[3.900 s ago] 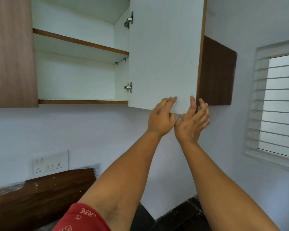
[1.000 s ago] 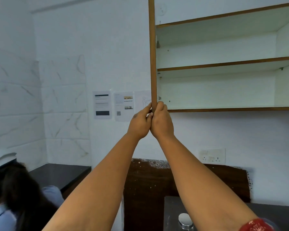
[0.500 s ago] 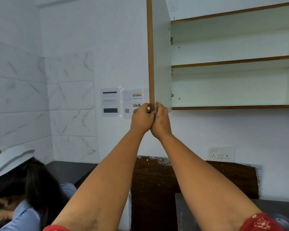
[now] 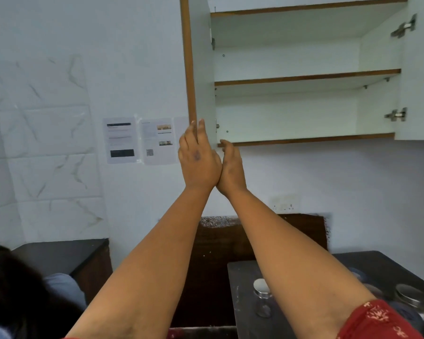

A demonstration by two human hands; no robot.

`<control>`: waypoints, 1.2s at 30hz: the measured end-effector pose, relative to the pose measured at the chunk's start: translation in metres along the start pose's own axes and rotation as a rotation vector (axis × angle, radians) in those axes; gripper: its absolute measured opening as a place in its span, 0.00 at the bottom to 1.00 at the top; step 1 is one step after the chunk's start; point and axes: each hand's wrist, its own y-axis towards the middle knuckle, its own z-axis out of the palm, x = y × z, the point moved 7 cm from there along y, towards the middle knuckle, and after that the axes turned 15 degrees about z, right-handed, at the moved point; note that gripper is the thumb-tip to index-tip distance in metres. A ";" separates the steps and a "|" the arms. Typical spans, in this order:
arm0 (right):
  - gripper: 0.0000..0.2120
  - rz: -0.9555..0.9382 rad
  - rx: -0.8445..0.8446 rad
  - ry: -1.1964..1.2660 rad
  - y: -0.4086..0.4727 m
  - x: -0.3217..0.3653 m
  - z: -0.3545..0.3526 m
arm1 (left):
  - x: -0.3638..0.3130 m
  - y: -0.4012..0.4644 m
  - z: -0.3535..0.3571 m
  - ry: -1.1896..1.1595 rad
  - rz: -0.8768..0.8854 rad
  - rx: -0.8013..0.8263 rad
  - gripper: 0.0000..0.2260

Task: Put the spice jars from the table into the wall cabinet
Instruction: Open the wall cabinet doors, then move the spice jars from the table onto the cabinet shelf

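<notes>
Head view: both hands (image 4: 211,162) now open-fingered, grip off cabinet door (image 4: 201,69)

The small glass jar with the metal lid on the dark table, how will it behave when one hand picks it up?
The glass jar looks clear and nearly empty, so it is probably light. Its smooth glass wall may be slippery, and likely fragile if dropped. The rounded metal lid gives a poor hold, so holding it by the body seems safer. It stands upright on the dark table; a sideways push might tip it.

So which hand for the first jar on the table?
Probably the right hand: the glass jars stand on the table beneath its arm, while the left hand lies flat on the cabinet door.
</notes>
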 end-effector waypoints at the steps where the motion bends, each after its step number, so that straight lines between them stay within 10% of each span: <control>1: 0.35 0.004 -0.047 -0.024 -0.001 -0.006 -0.012 | -0.013 -0.001 0.003 -0.029 0.035 -0.013 0.31; 6: 0.18 -0.079 -0.351 -0.354 -0.006 -0.045 -0.089 | -0.068 -0.026 0.034 -0.260 0.056 0.009 0.29; 17: 0.18 0.185 -0.521 -0.571 -0.063 -0.228 -0.268 | -0.186 -0.174 0.169 -0.512 -0.013 0.381 0.29; 29: 0.18 0.685 -0.121 -0.761 -0.136 -0.459 -0.331 | -0.255 -0.421 0.266 -0.428 -0.470 1.222 0.39; 36: 0.22 0.877 0.224 -0.735 -0.164 -0.518 -0.304 | -0.263 -0.463 0.288 -0.364 -0.382 1.449 0.40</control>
